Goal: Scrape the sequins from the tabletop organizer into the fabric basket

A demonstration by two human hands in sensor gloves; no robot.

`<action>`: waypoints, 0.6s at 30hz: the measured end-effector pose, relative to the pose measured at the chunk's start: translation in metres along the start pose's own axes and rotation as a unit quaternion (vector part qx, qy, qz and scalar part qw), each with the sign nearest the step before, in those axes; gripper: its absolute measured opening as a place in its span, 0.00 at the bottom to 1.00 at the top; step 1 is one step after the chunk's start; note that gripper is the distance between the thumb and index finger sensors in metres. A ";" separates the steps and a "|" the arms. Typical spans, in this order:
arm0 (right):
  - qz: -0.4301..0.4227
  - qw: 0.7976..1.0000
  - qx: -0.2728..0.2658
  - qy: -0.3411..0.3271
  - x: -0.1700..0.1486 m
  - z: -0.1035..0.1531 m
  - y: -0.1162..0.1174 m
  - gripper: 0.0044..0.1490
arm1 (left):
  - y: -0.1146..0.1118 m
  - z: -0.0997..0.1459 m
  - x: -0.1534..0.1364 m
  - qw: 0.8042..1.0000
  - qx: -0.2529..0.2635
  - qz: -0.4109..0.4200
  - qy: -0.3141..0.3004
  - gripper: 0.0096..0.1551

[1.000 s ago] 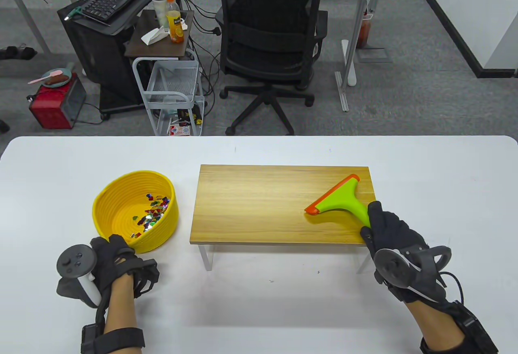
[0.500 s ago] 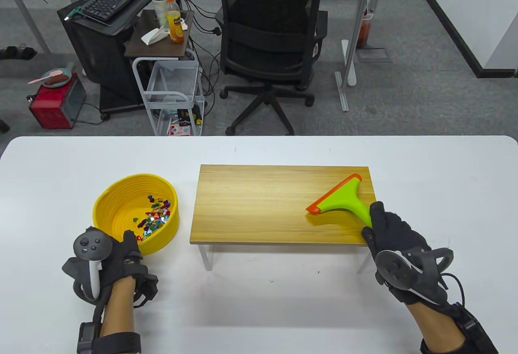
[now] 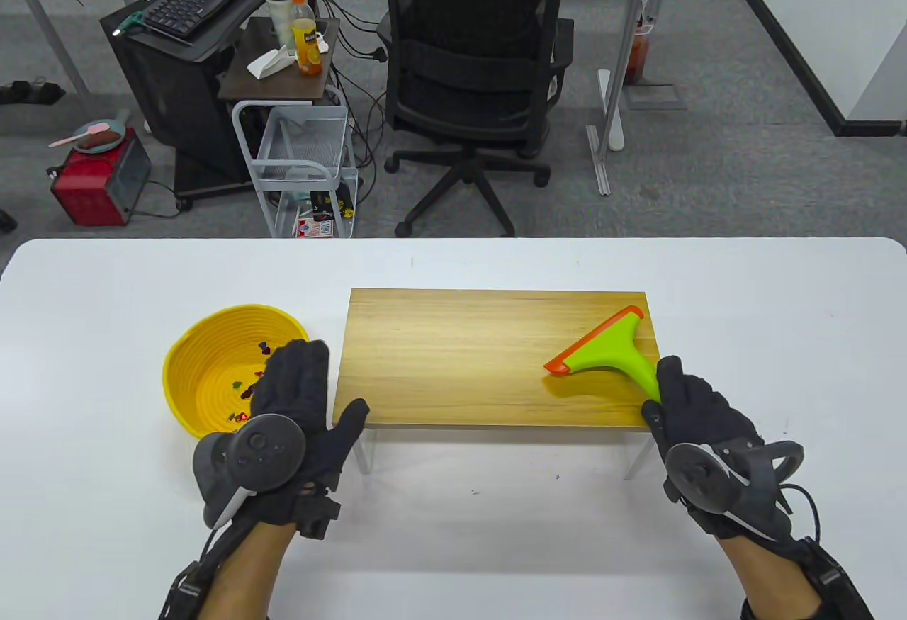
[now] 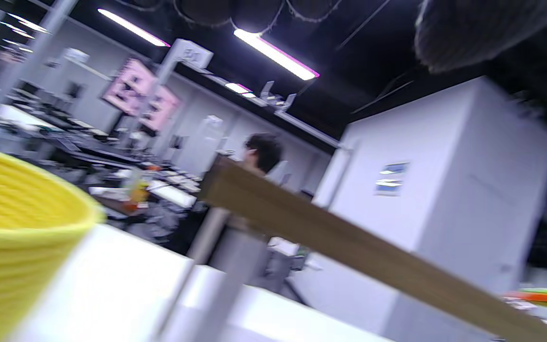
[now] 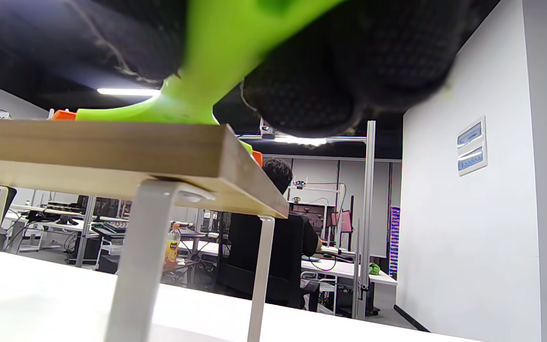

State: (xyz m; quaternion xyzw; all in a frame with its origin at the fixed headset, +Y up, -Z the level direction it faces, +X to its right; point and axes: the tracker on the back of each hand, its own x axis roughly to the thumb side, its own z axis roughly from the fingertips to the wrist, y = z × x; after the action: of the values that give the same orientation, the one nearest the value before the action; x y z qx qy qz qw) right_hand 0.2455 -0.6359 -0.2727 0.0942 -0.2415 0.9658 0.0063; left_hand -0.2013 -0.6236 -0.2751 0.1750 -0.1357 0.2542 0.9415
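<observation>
A yellow fabric basket [image 3: 195,365] with coloured sequins [image 3: 244,387] inside stands on the white table, left of the wooden tabletop organizer [image 3: 468,358]. My left hand [image 3: 301,400] hovers open over the basket's right side, fingers spread, holding nothing. The basket's rim [image 4: 26,199] and the organizer's edge [image 4: 349,247] show in the left wrist view. My right hand [image 3: 691,411] grips the handle of a green scraper [image 3: 609,351] with an orange blade, which lies on the organizer's right end. In the right wrist view the scraper [image 5: 183,104] rests on the board [image 5: 112,147].
The white table [image 3: 496,506] extends in front of the organizer, whose metal legs [image 5: 138,266] stand on it. A black office chair [image 3: 475,74] and a wire cart [image 3: 305,166] stand beyond the far edge.
My left hand let go of the basket's near rim, moved right and up, and opened over the basket's right side. The scraper shifted slightly right with my right hand.
</observation>
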 end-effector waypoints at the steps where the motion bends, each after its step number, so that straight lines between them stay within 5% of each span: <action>1: 0.001 1.000 0.000 0.000 0.000 0.000 0.000 0.39 | -0.003 0.002 0.006 1.000 -0.005 0.002 -0.024 0.49; 6: 0.001 1.000 -0.003 0.002 -0.001 0.002 -0.003 0.39 | -0.023 0.015 0.032 0.977 -0.053 0.051 -0.201 0.49; 12: -0.001 1.000 -0.007 0.002 0.002 0.004 -0.002 0.39 | -0.047 0.034 0.040 0.961 -0.035 0.077 -0.262 0.49; 18: -0.001 1.000 -0.007 0.007 0.003 0.005 -0.002 0.39 | -0.076 0.043 0.044 0.954 -0.079 0.063 -0.281 0.46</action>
State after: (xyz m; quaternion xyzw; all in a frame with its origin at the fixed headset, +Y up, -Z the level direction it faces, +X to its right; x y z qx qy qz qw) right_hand 0.2437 -0.6363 -0.2668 0.0877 -0.2483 0.9647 0.0091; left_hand -0.1324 -0.6830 -0.2410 0.1551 -0.4253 0.2422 0.8581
